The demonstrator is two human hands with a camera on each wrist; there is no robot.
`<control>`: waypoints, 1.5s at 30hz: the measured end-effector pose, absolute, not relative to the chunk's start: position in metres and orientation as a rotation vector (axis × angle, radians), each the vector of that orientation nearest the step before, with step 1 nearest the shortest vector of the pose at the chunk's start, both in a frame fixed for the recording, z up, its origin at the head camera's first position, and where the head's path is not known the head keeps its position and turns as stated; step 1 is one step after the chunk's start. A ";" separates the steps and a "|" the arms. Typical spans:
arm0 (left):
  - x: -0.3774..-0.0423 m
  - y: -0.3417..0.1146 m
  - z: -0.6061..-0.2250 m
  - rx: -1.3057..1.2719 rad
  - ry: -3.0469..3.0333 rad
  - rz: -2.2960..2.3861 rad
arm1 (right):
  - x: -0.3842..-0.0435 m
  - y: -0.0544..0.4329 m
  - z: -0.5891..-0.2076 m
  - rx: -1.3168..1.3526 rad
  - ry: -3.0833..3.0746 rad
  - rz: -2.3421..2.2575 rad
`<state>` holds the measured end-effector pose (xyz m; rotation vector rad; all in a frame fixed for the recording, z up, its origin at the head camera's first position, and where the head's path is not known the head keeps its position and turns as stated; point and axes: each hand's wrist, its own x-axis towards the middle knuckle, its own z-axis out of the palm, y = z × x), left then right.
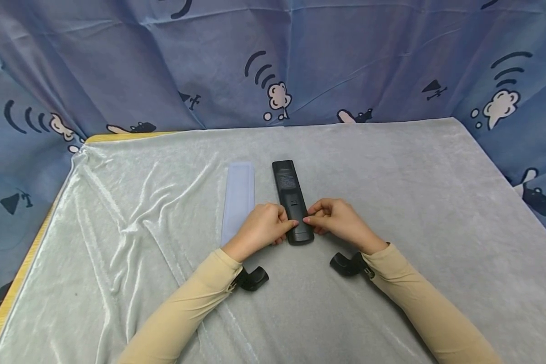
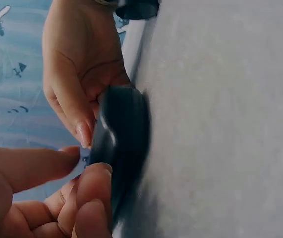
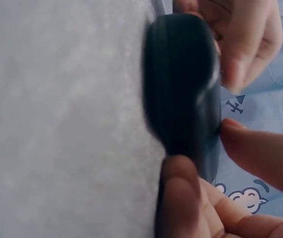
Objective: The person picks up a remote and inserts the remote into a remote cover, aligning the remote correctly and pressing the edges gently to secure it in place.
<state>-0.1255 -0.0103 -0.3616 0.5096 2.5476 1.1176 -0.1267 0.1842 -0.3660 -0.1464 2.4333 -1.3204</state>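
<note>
A black remote control (image 1: 287, 179) lies on the grey cloth with its back upward, showing a printed label and a battery cover latch. At its near end my left hand (image 1: 263, 223) holds the left edge, with the thumb over the cover. Opposite it, my right hand (image 1: 338, 221) grips the right edge, thumb tip at the cover's side. Both wrist views show curled fingers against the sides of the remote control (image 2: 126, 129), whose near end (image 3: 181, 74) faces the cameras. Its button side is hidden against the cloth.
A flat pale blue strip (image 1: 238, 194) lies left of the remote, partly behind my left hand. The grey velvet cloth (image 1: 414, 202) covers the table and is wrinkled on the left. A patterned blue curtain (image 1: 346, 60) hangs behind. Black wrist mounts (image 1: 255, 279) stick out below both hands.
</note>
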 end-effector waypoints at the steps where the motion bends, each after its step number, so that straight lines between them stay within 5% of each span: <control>1: -0.125 -0.011 -0.361 0.516 2.533 1.138 | -0.127 0.184 -0.366 -0.150 2.433 -1.322; 26: -0.153 -0.122 -0.346 0.189 2.535 1.150 | -0.136 0.116 -0.352 -0.306 2.268 -1.542; 45: -0.157 -0.125 -0.358 0.205 2.352 1.154 | -0.142 0.090 -0.354 -0.315 2.408 -1.274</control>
